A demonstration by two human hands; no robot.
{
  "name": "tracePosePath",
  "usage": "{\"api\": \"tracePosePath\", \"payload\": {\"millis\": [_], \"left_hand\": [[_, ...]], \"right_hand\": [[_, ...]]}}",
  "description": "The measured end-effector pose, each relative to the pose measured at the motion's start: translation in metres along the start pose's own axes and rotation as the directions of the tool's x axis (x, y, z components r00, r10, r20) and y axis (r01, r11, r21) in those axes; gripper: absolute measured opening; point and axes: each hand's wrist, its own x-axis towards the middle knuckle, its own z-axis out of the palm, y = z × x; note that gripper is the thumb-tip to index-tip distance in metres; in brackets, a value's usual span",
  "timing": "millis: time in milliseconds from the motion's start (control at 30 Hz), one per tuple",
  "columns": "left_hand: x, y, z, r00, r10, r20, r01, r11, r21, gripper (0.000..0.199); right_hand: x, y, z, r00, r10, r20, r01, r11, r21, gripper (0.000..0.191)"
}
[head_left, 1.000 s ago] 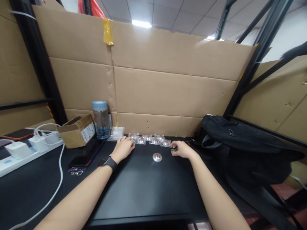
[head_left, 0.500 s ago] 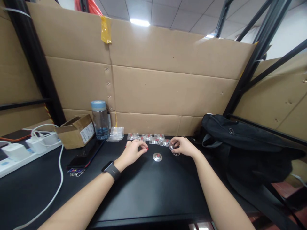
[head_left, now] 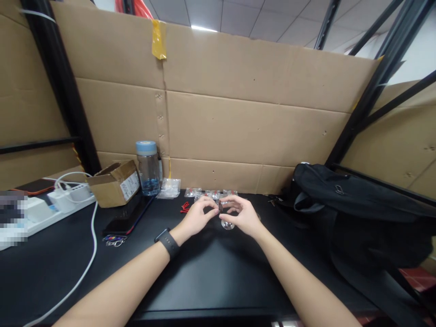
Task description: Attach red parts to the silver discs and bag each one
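At the hub of the clock, just above mid-table (head_left: 218,284), both hands have just come together: the right hand (head_left: 242,217), out toward three o'clock half a second ago, has brought a small round piece (head_left: 220,207) across to the left hand (head_left: 202,217). The right fingers look clamped on its rim, thumb low and forefinger high; the left fingertips are close together against its near-nine-o'clock side, but I cannot tell whether they grip anything. That suggests the work has passed from picking up to two-handed handling of this piece. At five o'clock, just below the hold, a silver disc (head_left: 227,225) lies on the table; red cords (head_left: 184,207) lie at nine, now uncovered, and wrapped packets (head_left: 214,194) line eleven to one.
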Motion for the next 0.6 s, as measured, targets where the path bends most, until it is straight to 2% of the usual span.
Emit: {"api": "tracePosePath", "payload": {"millis": [100, 300, 600], "left_hand": [[0.000, -0.003, 0.002, 1.000, -0.001, 0.007, 0.001, 1.000, 0.013, 0.013], [0.000, 0.002, 0.000, 0.999, -0.008, -0.046, 0.012, 0.996, 0.084, 0.014], [0.000, 0.000, -0.004, 0.998, -0.015, -0.054, 0.025, 0.979, 0.203, 0.013]], "right_hand": [[0.000, 0.004, 0.001, 1.000, 0.013, 0.005, -0.013, 1.000, 0.009, 0.047], [-0.001, 0.004, 0.005, 0.999, 0.032, 0.013, -0.032, 0.999, 0.005, 0.049], [-0.003, 0.005, 0.015, 0.998, 0.027, -0.049, -0.026, 0.999, 0.030, 0.045]]}}
